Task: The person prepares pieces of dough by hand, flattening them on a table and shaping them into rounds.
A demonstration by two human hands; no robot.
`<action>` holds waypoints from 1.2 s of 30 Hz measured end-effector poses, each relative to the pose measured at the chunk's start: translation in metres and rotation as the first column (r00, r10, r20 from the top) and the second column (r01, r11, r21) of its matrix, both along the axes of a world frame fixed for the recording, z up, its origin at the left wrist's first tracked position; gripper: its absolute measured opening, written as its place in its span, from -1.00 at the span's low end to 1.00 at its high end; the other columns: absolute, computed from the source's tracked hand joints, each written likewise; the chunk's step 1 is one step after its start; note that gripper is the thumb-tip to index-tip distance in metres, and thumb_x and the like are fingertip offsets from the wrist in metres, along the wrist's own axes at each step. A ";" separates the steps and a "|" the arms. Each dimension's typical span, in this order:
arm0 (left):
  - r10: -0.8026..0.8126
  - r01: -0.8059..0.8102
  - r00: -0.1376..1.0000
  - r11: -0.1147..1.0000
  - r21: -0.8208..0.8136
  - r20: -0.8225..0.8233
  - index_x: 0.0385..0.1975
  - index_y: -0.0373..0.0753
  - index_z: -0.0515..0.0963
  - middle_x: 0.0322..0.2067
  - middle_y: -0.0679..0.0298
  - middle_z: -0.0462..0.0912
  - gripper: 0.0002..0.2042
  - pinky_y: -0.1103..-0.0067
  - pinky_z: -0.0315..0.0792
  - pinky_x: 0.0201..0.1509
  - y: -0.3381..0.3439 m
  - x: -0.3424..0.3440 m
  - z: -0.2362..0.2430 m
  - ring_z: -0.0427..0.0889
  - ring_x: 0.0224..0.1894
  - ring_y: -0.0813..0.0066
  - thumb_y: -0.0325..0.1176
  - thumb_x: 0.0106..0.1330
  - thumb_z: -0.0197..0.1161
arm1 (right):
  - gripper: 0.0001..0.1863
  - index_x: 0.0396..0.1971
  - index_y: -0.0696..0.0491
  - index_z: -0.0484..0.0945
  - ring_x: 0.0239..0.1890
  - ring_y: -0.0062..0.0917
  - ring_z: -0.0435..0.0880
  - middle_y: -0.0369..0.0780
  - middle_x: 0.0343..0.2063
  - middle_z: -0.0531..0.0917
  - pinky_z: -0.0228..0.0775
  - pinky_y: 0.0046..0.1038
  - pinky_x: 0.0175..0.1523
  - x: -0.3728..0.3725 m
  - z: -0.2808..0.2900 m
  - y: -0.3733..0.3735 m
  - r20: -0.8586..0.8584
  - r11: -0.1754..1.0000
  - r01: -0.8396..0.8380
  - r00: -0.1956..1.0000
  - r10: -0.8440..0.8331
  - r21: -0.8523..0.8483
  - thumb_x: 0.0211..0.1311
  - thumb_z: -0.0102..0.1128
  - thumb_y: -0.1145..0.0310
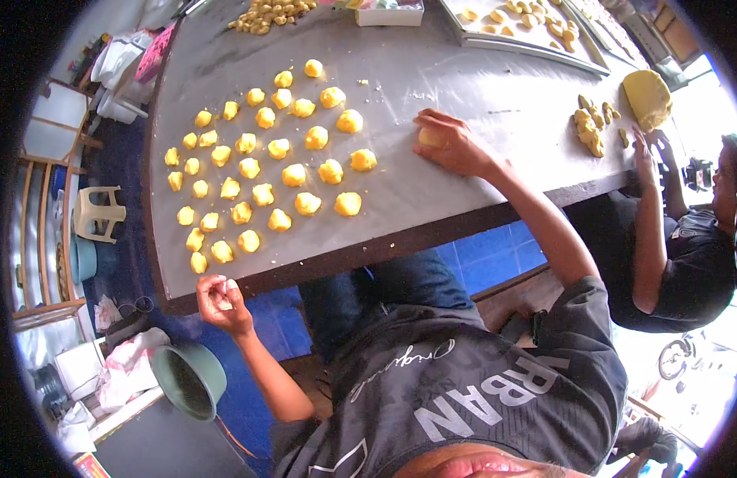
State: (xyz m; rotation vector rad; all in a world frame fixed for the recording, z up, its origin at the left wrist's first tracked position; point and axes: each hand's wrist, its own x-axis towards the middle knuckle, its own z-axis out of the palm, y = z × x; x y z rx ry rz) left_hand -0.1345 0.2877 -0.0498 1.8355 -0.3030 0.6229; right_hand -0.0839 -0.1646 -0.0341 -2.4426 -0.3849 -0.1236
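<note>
On the grey metal tabletop, my right hand is cupped over a ball of dough, its fingers wrapped round the far side. My left hand is off the table's front left corner, fingers curled in; a pale spot shows among them, too small to name. Several rows of yellow dough balls cover the left part of the table, the nearest one just beyond my left hand. Small crumbs lie between the balls and my right hand.
Beyond are a heap of small dough pieces, a white box and a tray of shaped pieces. At right, a co-worker's hands are by a big dough lump. A green basin and plastic stool stand left.
</note>
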 end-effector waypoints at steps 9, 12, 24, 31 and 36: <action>-0.002 0.002 1.000 1.000 -0.003 -0.001 -0.39 -0.32 0.39 -0.47 0.38 0.28 -0.82 0.71 0.19 -0.41 -0.003 0.000 0.001 0.21 -0.47 0.68 -0.39 0.11 0.20 | -0.09 0.23 0.08 0.07 0.11 -0.23 0.37 -0.04 0.15 0.28 0.15 -0.28 0.24 0.011 -0.007 -0.025 0.003 0.991 0.003 1.000 -0.003 0.131 -0.11 0.36 0.13; 0.004 -0.004 1.000 1.000 -0.006 -0.008 -0.38 -0.32 0.39 -0.47 0.37 0.29 -0.81 0.72 0.20 -0.41 -0.005 0.000 0.002 0.22 -0.47 0.67 -0.38 0.11 0.20 | -0.06 0.23 0.07 0.08 -0.02 -0.36 0.51 -0.10 0.14 0.33 0.27 -0.36 0.14 0.014 -0.015 -0.025 -0.031 0.994 -0.008 0.999 0.011 0.111 -0.16 0.43 0.19; 0.044 -0.044 0.999 0.999 -0.014 -0.006 -0.38 -0.32 0.39 -0.47 0.37 0.28 -0.80 0.71 0.21 -0.40 -0.002 -0.002 -0.001 0.22 -0.47 0.66 -0.38 0.08 0.20 | -0.31 0.04 0.15 0.35 0.01 -0.20 0.46 -0.02 -0.02 0.46 0.30 -0.30 0.11 0.011 -0.011 -0.022 0.288 0.947 -0.098 0.938 0.191 -0.306 -0.07 0.33 0.09; 0.019 -0.019 1.000 1.000 -0.003 0.001 -0.37 -0.32 0.39 -0.46 0.35 0.29 -0.79 0.70 0.19 -0.43 0.000 0.000 -0.004 0.21 -0.47 0.66 -0.37 0.07 0.19 | -0.39 -0.14 0.18 0.44 -0.15 -0.22 0.53 -0.09 -0.31 0.57 0.33 -0.29 0.08 0.007 0.009 -0.026 0.180 0.893 -0.130 0.957 0.227 -0.432 -0.03 0.25 -0.02; 0.023 -0.023 1.000 1.000 0.015 0.017 -0.37 -0.32 0.39 -0.47 0.36 0.28 -0.79 0.70 0.19 -0.44 -0.007 0.001 0.000 0.21 -0.48 0.65 -0.36 0.08 0.20 | -0.49 -0.39 0.12 0.46 -0.34 -0.37 0.58 -0.20 -0.55 0.58 0.20 -0.29 0.21 0.020 0.001 -0.032 0.470 0.888 -0.105 0.817 0.333 -0.448 0.07 0.11 -0.12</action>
